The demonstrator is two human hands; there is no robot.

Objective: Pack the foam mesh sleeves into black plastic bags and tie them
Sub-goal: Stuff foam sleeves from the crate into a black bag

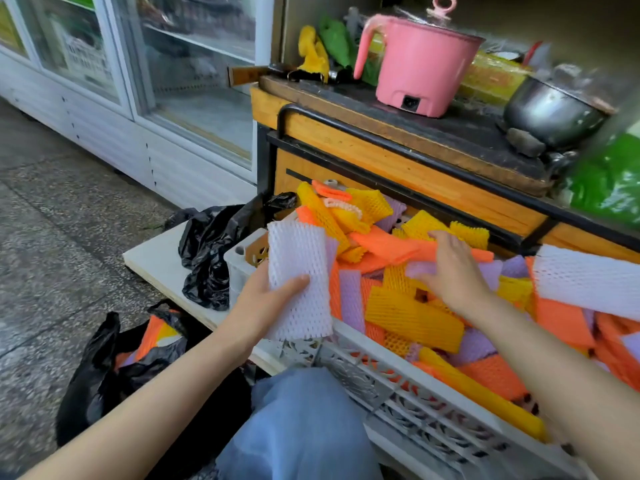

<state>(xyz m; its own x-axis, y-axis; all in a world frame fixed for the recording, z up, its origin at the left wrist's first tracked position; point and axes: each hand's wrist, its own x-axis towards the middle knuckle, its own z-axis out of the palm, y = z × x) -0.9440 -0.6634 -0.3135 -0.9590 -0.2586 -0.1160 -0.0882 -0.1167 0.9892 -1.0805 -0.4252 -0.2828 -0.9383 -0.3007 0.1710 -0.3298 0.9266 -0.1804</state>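
Two hands: left hand [263,306] grips white sleeve [298,271], right hand [450,268] pinches purple sleeve [417,270]

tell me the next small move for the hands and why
Probably the right hand should lift the purple sleeve it touches in the crate and add it to the white sleeve in the left hand; the black bag on the floor looks only partly filled.

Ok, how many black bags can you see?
2. The crumpled black bag lies on the white board left of the crate. The open black bag sits on the floor beside the left forearm, with sleeves inside. More may be hidden under the knee.
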